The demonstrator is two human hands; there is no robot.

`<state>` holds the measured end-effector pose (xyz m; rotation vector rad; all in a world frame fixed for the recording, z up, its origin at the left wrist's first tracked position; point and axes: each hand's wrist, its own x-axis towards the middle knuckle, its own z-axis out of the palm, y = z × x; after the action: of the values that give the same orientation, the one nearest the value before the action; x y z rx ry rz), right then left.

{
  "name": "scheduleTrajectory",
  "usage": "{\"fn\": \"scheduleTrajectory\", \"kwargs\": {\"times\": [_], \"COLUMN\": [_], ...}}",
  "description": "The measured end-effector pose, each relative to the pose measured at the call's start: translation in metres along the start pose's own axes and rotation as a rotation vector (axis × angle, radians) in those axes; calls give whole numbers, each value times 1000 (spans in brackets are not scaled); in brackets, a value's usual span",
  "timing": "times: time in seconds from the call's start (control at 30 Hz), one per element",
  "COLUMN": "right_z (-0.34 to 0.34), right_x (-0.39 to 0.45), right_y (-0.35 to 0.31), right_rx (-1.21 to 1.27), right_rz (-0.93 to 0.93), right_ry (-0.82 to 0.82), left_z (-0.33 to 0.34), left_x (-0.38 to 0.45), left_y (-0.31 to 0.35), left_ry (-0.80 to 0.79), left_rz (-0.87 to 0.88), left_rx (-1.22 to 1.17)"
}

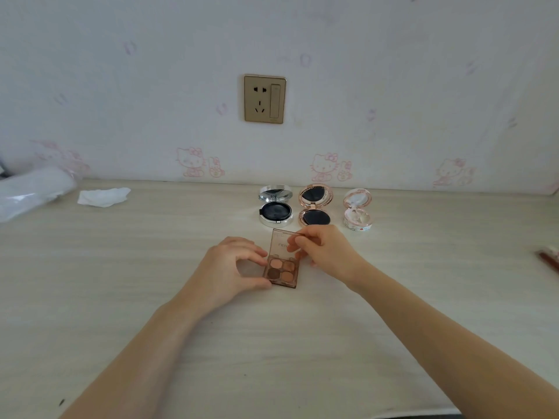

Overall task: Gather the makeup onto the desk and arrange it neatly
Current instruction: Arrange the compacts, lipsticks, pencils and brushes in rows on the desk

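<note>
Palette open on desk, just near of three open compacts. Left hand pinches its base; right hand fingers clamp the clear lid. Risks: lid forced back could strain hinge; a shove far could knock compacts.

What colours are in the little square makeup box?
Four brownish shades in the eyeshadow palette, seen in the head view.
</note>
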<state>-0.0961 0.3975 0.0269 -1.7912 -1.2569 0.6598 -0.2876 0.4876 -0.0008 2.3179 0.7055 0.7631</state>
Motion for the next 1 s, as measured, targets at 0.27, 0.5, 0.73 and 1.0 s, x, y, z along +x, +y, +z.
{"fn": "scheduleTrajectory", "kwargs": {"times": [0.27,0.5,0.73,1.0], "right_z": [1,1,4,0], "right_x": [6,6,0,-2], "right_y": [-3,-2,11,7], "right_rx": [-19,32,-45,-100], "right_rz": [-8,-18,-112,-116], "right_ry": [-43,-66,-35,6], "left_z": [2,3,5,5], "left_x": [-3,-4,-4,-4], "left_y": [-2,1,2,1], "left_ry": [34,23,43,53], "left_rz": [24,59,86,91], "left_rx": [-24,-3,14,19]}}
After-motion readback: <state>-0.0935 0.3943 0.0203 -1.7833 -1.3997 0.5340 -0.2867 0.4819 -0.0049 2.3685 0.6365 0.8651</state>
